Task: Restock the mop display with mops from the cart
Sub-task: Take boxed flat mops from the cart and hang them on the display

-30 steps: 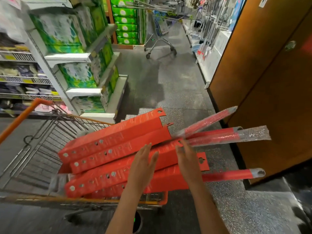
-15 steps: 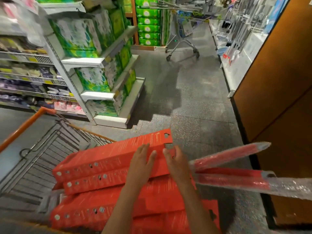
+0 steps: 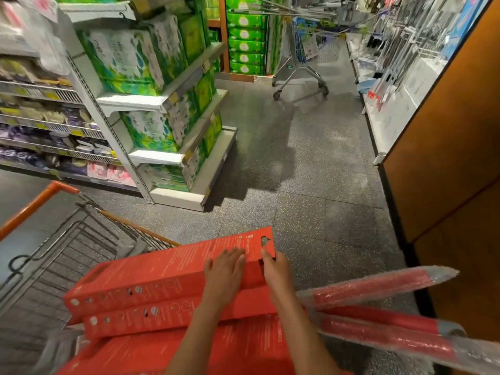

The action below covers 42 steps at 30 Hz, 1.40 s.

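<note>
Both hands on top red mop box [image 3: 167, 269] in cart [image 3: 40, 255]. L hand [image 3: 224, 272] flat, fingers straight & together. R hand [image 3: 274, 269] at box end, fingers curled over edge.

Long red cardboard mop boxes [image 3: 167, 290] lie stacked on the orange wire cart [image 3: 51, 255] at the bottom. Both hands rest on the top box, the left hand [image 3: 224, 272] beside the right hand [image 3: 276, 272]. Red bubble-wrapped mop poles [image 3: 378, 288] stick out right. White shelves of green packs [image 3: 151, 104] stand left; a silver cart [image 3: 305, 58] stands far ahead.
</note>
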Available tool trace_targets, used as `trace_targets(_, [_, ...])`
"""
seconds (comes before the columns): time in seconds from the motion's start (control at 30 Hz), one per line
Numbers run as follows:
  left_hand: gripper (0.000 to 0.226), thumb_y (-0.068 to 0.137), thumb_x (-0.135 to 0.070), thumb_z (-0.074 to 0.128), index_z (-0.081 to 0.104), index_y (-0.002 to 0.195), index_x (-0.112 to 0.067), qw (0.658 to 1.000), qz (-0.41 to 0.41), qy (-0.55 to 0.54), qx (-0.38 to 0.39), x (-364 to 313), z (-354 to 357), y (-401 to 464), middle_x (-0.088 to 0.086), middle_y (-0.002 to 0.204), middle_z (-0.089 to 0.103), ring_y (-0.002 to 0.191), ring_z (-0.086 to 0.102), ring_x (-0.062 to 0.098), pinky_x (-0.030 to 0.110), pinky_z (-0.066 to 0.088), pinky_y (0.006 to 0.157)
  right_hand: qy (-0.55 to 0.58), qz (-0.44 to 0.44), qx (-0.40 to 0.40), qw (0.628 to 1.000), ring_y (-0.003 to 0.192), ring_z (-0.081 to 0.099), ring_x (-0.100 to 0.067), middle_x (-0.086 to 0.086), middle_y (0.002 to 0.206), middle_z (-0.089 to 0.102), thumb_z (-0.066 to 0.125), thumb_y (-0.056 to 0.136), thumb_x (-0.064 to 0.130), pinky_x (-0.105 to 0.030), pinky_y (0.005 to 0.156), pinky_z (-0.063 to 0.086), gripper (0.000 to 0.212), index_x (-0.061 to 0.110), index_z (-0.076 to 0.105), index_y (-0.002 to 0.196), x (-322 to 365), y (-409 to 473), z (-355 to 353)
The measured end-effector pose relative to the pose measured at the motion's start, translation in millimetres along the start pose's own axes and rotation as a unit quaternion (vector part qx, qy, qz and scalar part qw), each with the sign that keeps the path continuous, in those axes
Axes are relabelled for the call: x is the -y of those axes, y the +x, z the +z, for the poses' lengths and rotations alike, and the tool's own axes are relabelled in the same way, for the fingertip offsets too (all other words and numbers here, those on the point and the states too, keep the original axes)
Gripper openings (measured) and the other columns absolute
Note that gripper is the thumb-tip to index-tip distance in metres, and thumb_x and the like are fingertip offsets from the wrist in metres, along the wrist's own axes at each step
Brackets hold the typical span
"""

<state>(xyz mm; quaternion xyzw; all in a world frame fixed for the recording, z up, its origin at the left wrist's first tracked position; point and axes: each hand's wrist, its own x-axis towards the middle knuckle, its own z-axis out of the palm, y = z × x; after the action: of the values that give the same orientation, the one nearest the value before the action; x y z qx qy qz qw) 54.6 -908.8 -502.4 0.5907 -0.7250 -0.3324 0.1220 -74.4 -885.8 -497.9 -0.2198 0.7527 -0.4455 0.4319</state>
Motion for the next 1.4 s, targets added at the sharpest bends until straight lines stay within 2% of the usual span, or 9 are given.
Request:
trace_targets(0.17, [0.042, 0.108, -0.044, 0.033, 0.044, 0.149, -0.041, 1.000, 0.015, 0.020, 0.004, 11, -9, -2, -0.016, 0.159, 0.038, 0.151, 0.020, 0.005, 0.036, 0.006, 0.120, 0.007, 0.004, 0.000, 1.000, 0.086, 0.070, -0.038, -0.017, 0.089, 0.074, 0.058, 0.098, 0.018, -0.054, 0.082, 0.056, 0.021, 0.006, 0.072, 0.090, -1, 3, 8])
trace_targets(0.37, [0.049, 0.102, -0.053, 0.044, 0.042, 0.150, -0.041, 0.999, 0.039, 0.022, -0.019, 22, -31, -11, -0.016, 0.159, 0.036, 0.151, 0.020, 0.005, 0.037, 0.005, 0.121, 0.069, -0.016, -0.030, 0.997, 0.061, 0.052, -0.020, -0.002, 0.055, 0.061, 0.066, 0.090, 0.014, -0.039, 0.061, 0.042, 0.032, 0.013, 0.068, 0.058, 14, -20, 21])
trace_targets(0.57, [0.049, 0.097, -0.053, 0.055, 0.048, 0.144, -0.044, 0.994, 0.069, -0.001, -0.088, 40, -69, -29, -0.019, 0.152, 0.045, 0.145, 0.032, 0.004, 0.035, 0.012, 0.117, 0.144, -0.062, -0.010, 0.988, 0.062, 0.048, -0.016, -0.004, 0.058, 0.057, 0.073, 0.080, 0.016, -0.037, 0.059, 0.039, 0.018, 0.003, 0.071, 0.067, 41, -63, 46])
trace_targets(0.67, [0.045, 0.097, -0.050, 0.057, 0.052, 0.141, -0.043, 0.992, 0.074, -0.029, -0.102, 57, -91, -37, -0.018, 0.148, 0.050, 0.141, 0.037, 0.004, 0.031, 0.014, 0.113, 0.151, -0.063, -0.001, 0.987, 0.067, 0.046, -0.018, -0.008, 0.066, 0.053, 0.074, 0.076, 0.020, -0.035, 0.062, 0.033, 0.034, -0.011, 0.062, 0.069, 51, -83, 66])
trace_targets(0.83, [0.038, 0.100, -0.040, 0.059, 0.058, 0.138, -0.038, 0.986, 0.115, -0.072, -0.097, 83, -124, -51, -0.009, 0.143, 0.058, 0.137, 0.048, 0.010, 0.047, 0.027, 0.117, 0.112, -0.048, -0.020, 0.992, 0.055, 0.035, -0.014, -0.003, 0.055, 0.037, 0.073, 0.085, 0.017, -0.030, 0.052, 0.026, 0.030, 0.015, 0.056, 0.061, 65, -104, 92])
trace_targets(0.97, [0.056, 0.092, -0.049, 0.066, 0.050, 0.144, -0.036, 0.984, 0.138, -0.056, -0.103, 91, -135, -61, -0.009, 0.147, 0.052, 0.139, 0.042, 0.011, 0.030, 0.018, 0.112, 0.136, -0.021, 0.001, 0.990, 0.064, 0.047, -0.018, -0.009, 0.066, 0.052, 0.075, 0.085, 0.016, -0.032, 0.059, 0.038, 0.016, 0.009, 0.067, 0.073, 78, -117, 97])
trace_targets(1.13, [0.092, 0.063, -0.074, 0.066, 0.055, 0.139, -0.024, 0.969, 0.169, -0.054, -0.173, 109, -155, -77, -0.005, 0.137, 0.059, 0.128, 0.050, 0.017, 0.035, 0.026, 0.106, 0.118, -0.042, 0.061, 0.990, 0.071, 0.049, -0.021, -0.008, 0.072, 0.054, 0.073, 0.087, 0.019, -0.038, 0.071, 0.040, 0.010, 0.012, 0.070, 0.082, 95, -143, 115])
trace_targets(1.27, [0.092, 0.058, -0.070, 0.074, 0.060, 0.135, -0.021, 0.965, 0.173, -0.051, -0.192, 117, -180, -80, -0.002, 0.130, 0.066, 0.120, 0.060, 0.022, 0.047, 0.043, 0.103, 0.109, -0.074, 0.060, 0.989, 0.072, 0.055, -0.019, -0.008, 0.072, 0.061, 0.073, 0.089, 0.021, -0.038, 0.072, 0.044, 0.025, 0.012, 0.068, 0.066, 109, -161, 133])
trace_targets(1.4, [0.083, 0.058, -0.053, 0.091, 0.064, 0.129, -0.019, 0.955, 0.190, -0.039, -0.222, 123, -193, -83, 0.001, 0.116, 0.072, 0.103, 0.068, 0.023, 0.036, 0.049, 0.090, 0.101, -0.095, 0.066, 0.988, 0.065, 0.063, -0.013, 0.001, 0.069, 0.072, 0.073, 0.090, 0.031, -0.035, 0.070, 0.050, 0.031, 0.016, 0.074, 0.063, 120, -176, 140])
